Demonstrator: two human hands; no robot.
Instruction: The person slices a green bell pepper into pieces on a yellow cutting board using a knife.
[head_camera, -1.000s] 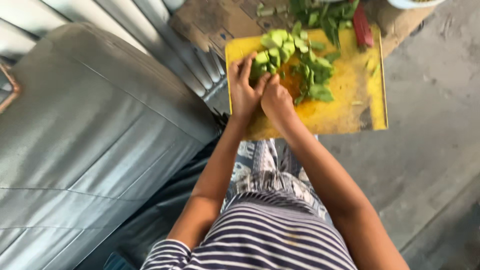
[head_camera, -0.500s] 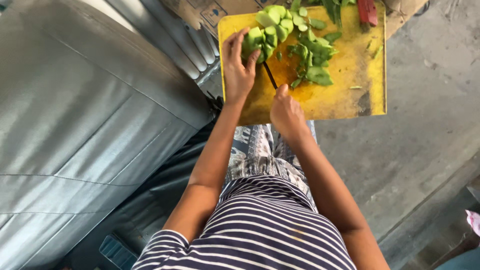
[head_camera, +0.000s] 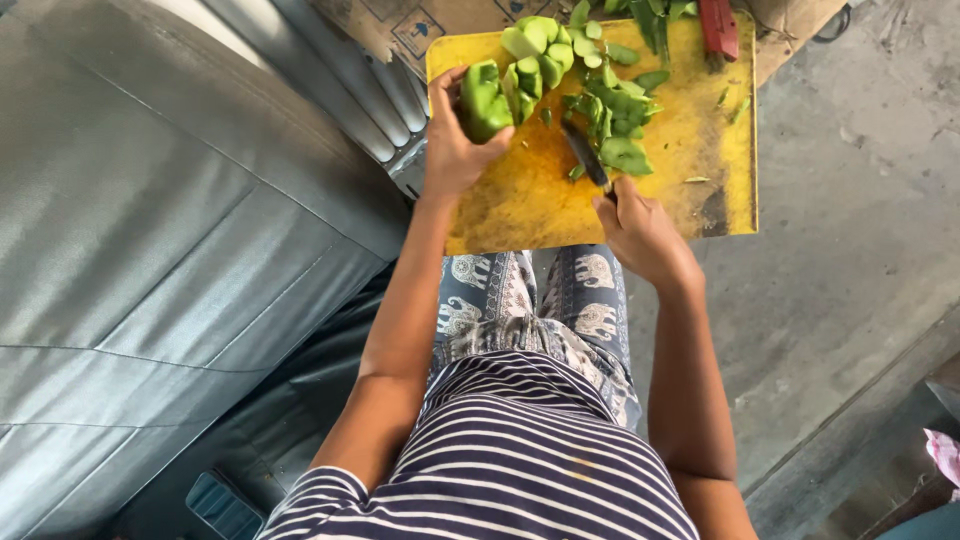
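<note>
While the left hand (head_camera: 452, 150) is curling around a green vegetable piece (head_camera: 484, 100) at the yellow cutting board's (head_camera: 520, 200) left edge, lifting it clear of the cut pile (head_camera: 610, 120), the right hand (head_camera: 640, 235) is gripping a dark knife (head_camera: 585, 155), its blade pointing far toward the cut greens, ready for slicing.

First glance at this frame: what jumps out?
The bright yellow cutting board at top centre, covered with chopped green vegetable pieces. On it, the left hand grips a green chunk at the board's left edge, while the right hand holds a dark knife pointing into the pile. A grey cushioned seat fills the left side.
</note>
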